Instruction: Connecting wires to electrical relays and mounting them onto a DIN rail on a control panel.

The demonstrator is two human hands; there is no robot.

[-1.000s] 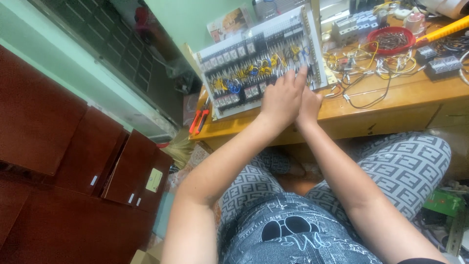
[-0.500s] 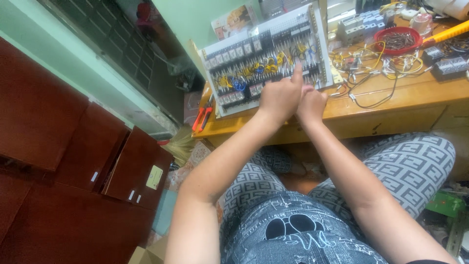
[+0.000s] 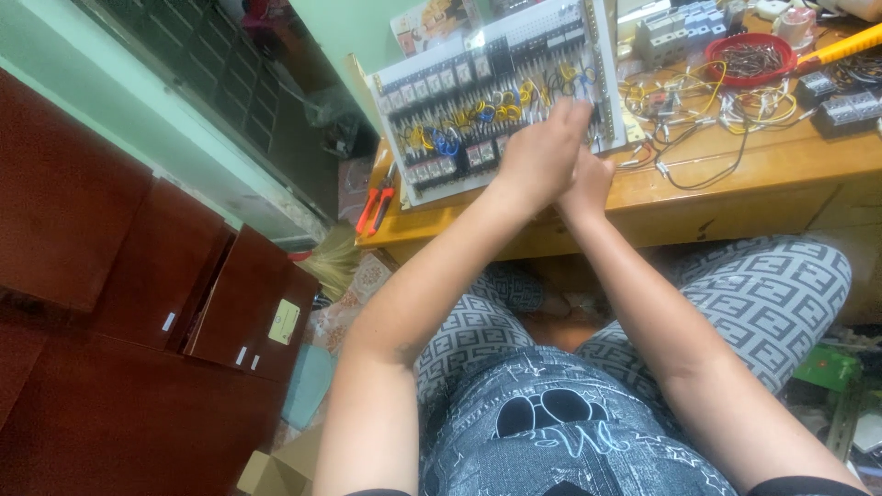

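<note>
A white electrical panel [image 3: 459, 110] with rows of black terminal blocks and yellow and blue wires leans upright on the wooden bench [image 3: 735, 174]. My left hand [image 3: 540, 152] reaches up to the panel's right part, its fingertips bunched against the wiring there. My right hand [image 3: 590, 186] lies just under and behind it, pressed against the left hand and mostly hidden. Whether either hand pinches a wire is hidden from this angle.
Loose yellow and black wires [image 3: 698, 110], a red bowl of small parts [image 3: 753, 57], black terminal strips [image 3: 841, 90] and a yellow tool handle [image 3: 841, 46] lie on the bench. Orange pliers [image 3: 377, 207] sit at its left end. Brown cabinets [image 3: 138, 303] stand at left.
The left hand's fingers went from flat, to one finger pointing up, to bunched against the panel wiring. Both hands stay together at the same spot.
</note>
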